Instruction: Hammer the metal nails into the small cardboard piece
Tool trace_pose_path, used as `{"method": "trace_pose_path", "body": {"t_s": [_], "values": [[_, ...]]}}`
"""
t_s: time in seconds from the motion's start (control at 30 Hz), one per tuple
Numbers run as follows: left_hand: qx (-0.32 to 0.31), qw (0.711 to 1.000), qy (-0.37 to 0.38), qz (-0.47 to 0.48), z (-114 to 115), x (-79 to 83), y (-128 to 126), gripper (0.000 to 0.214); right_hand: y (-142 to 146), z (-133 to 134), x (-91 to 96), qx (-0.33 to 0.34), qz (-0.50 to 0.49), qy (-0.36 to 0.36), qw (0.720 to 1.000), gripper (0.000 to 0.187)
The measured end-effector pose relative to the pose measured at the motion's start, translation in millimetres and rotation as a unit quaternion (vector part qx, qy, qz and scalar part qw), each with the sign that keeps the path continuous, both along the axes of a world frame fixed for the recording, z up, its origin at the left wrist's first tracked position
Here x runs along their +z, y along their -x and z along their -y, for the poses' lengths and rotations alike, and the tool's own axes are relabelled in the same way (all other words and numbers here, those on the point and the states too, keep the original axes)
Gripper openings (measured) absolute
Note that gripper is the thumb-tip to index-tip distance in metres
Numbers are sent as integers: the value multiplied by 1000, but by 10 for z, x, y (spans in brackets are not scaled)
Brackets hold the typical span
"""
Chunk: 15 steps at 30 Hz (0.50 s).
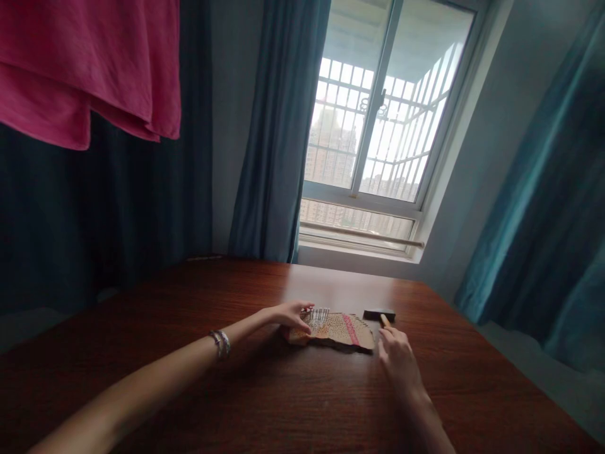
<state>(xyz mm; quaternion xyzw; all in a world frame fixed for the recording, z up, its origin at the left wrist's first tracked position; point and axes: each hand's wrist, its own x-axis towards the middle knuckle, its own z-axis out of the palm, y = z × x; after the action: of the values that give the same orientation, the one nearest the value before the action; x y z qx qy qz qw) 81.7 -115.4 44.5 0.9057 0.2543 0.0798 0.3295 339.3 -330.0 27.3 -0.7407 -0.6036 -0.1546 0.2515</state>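
A flat piece of brown cardboard (338, 329) lies on the table, its top covered with small dark holes and crossed by a red band. Several thin nail-like pins (320, 313) stand upright near its left end. My left hand (293, 315) grips that end, thumb on the near side and fingers towards the far side. Just right of the cardboard, my right hand (399, 353) is closed around the light wooden handle of a hammer (379, 314). The hammer's dark head points away from me, beside the board and apart from it. Part of the handle is hidden in my fingers.
The brown wooden table (227, 403) reaches to the wall under a barred window (368, 126). Blue curtains (274, 145) hang at both sides. A pink cloth (118, 69) hangs at the upper left, above the table.
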Motion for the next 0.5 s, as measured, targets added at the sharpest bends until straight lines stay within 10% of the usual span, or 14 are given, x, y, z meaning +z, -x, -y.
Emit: {"method": "trace_pose_path", "body": {"t_s": [0.27, 0.5], "values": [[-12, 999, -16, -26, -160, -95, -90, 98, 292, -1026, 62, 223, -91, 78, 967, 36], [-29, 998, -29, -46, -286, -109, -164, 84, 300, -1168, 85, 259, -77, 187, 944, 32]]}}
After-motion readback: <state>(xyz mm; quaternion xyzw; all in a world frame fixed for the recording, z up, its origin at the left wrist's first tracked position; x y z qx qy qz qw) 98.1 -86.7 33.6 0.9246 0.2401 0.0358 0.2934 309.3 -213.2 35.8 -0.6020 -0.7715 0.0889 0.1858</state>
